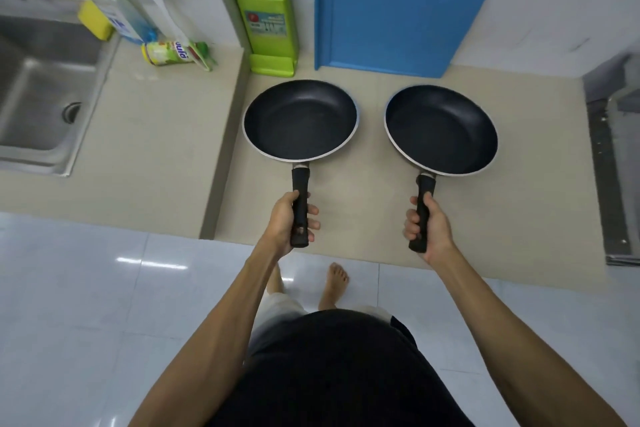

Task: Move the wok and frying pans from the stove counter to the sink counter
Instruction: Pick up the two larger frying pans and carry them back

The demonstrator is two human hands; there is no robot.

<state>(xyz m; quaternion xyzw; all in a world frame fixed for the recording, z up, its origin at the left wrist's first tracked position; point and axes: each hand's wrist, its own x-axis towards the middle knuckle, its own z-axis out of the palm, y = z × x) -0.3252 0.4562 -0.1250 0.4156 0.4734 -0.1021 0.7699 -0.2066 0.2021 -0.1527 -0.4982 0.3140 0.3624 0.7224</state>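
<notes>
Two black non-stick frying pans with silver rims and black handles are over the beige stove counter point(363, 204). My left hand point(292, 218) grips the handle of the left frying pan point(300, 120), which sits just right of the step down to the sink counter point(149, 135). My right hand point(427, 224) grips the handle of the right frying pan point(440, 130). Whether the pans rest on the counter or hover just above it, I cannot tell. No wok is in view.
A steel sink point(38, 90) lies at the far left, with a yellow sponge point(95, 19), bottles and a fallen can point(173, 52) beside it. A green knife block point(270, 28) and a blue cutting board point(394, 28) lean on the wall. The stove edge point(616, 166) is at right.
</notes>
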